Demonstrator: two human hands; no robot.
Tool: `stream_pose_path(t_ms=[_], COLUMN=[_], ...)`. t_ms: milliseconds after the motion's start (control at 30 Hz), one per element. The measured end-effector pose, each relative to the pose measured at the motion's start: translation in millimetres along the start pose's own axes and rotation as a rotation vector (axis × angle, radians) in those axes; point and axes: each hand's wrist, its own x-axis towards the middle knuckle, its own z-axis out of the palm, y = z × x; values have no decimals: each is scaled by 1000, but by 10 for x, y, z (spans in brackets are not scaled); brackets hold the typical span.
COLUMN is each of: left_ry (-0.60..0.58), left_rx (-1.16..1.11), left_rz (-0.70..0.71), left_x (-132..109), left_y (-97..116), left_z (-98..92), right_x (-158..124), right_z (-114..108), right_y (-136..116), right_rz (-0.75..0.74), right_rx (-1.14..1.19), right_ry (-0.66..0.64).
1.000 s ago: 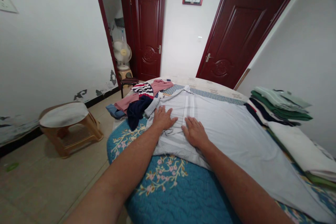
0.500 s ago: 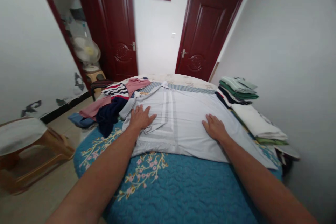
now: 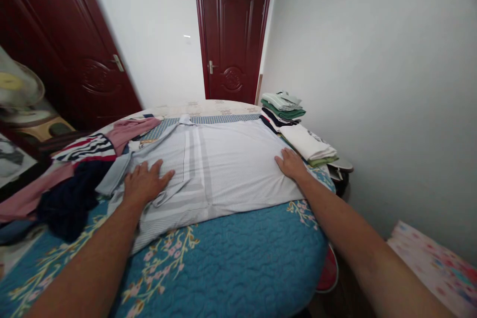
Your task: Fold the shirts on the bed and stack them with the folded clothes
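A pale grey and white striped shirt lies spread across the table, its collar side towards the far left. My left hand rests flat on the shirt's left part, fingers spread, near a folded-over sleeve. On the shirt's right part, close to its end, lies my right hand, palm down with the fingers apart. Neither hand grips anything.
The blue quilted cover has flower embroidery. At left lies a heap of clothes, with a navy piece and pink ones. Folded clothes are stacked at the right edge by the wall. A fan stands at far left.
The view has turned to the right. My right hand is nearer the shirt's right end, and the shirt's right edge no longer reaches as far past it. My left hand remains on the shirt.
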Motion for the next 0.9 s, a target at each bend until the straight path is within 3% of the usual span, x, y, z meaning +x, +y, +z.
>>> stream_pose_path(t_ms=[200,333,500,700,800,900], left_ry=[1,-24,-25,75,30,-34], left_rx=[-53,-214,-496,-845,-892,-802], left_rz=[42,131,160,-37,-59,-1], left_x=[75,27,-405,-1127,-1302,-1322], left_y=[-110,-204,-244,-287,-319,-315], left_z=[45,-27,-195,-466,-553,-543], right_x=[-177,-349,-537,-763,-871,-994], right_z=[-8,5,74,125,135,52], right_y=[146,280,543,812,900,950], right_rz=[-1,-73,-204,-245,-206,-169], right_rx=[11,32,106,183,203,241], right_ry=[26,81,191,224,241,248])
